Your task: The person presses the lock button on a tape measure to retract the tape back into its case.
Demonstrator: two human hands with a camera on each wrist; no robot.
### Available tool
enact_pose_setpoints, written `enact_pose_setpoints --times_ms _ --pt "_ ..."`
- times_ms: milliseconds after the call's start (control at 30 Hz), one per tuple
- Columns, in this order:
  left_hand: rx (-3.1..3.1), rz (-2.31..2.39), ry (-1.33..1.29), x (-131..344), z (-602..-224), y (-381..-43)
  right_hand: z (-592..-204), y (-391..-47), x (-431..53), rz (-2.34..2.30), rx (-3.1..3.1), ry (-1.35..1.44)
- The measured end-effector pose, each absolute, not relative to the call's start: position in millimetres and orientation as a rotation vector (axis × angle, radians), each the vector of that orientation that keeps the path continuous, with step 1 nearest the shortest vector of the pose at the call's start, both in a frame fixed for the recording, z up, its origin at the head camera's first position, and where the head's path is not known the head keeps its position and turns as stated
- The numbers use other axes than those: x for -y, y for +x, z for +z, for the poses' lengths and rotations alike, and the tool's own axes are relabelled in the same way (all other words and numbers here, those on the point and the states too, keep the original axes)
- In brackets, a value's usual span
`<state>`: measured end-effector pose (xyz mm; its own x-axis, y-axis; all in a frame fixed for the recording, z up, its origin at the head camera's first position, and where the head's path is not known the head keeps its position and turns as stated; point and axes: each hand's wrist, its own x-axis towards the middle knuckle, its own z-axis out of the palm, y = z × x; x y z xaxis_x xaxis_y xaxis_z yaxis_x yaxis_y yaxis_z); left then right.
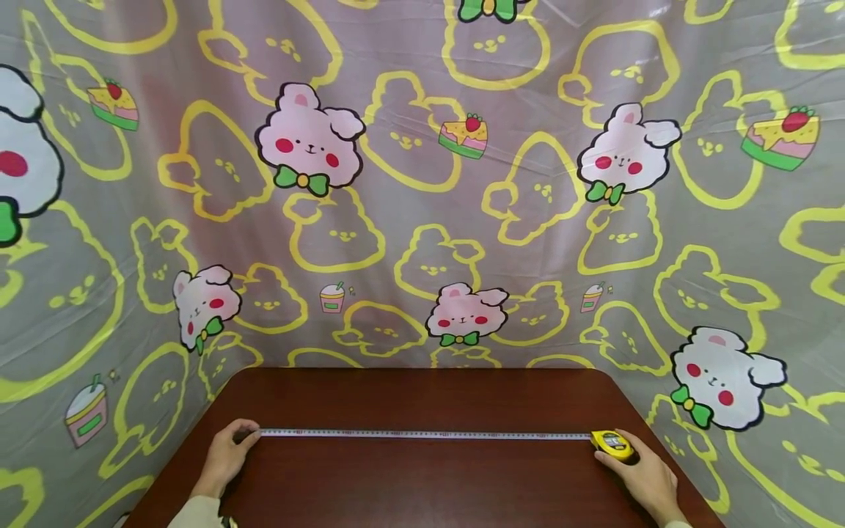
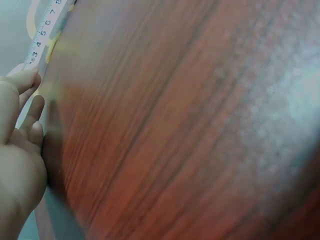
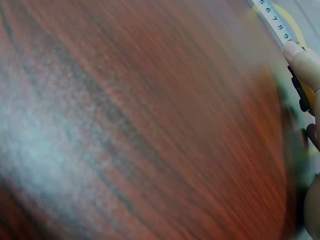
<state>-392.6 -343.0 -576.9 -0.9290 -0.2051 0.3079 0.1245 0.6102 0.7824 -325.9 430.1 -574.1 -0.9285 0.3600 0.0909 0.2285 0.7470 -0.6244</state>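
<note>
We have the tape (image 1: 422, 434) drawn out in one straight line between our two hands, its long axis running left to right, roughly along the far edge of the table (image 1: 422, 484). Our left hand (image 1: 227, 451) pinches the free end between thumb and fingers; our right hand (image 1: 645, 473) grips the yellow case (image 1: 614, 444), thumb on the near side, fingers round the far side. So the case lies well apart from our left hand and right in our right, while the middle of the tape is about as far from one hand as from the other.

In the left wrist view, the small numbers start by our fingertips and climb away from us; in the right wrist view, our thumb sits on or just beside the tape near a 9. We judge that any move hangs on this line: both ends are held, and it looks taut. Whether it touches the table or hangs just above, we cannot tell.
</note>
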Motion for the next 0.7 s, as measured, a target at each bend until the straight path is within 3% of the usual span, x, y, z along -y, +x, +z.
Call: enact_pose_setpoints --times_ms 700 --pt "2.303 -1.377 0.169 334.7 -552.9 -386.1 -548.2 -325.3 -431.0 1.206 2.591 -0.481"
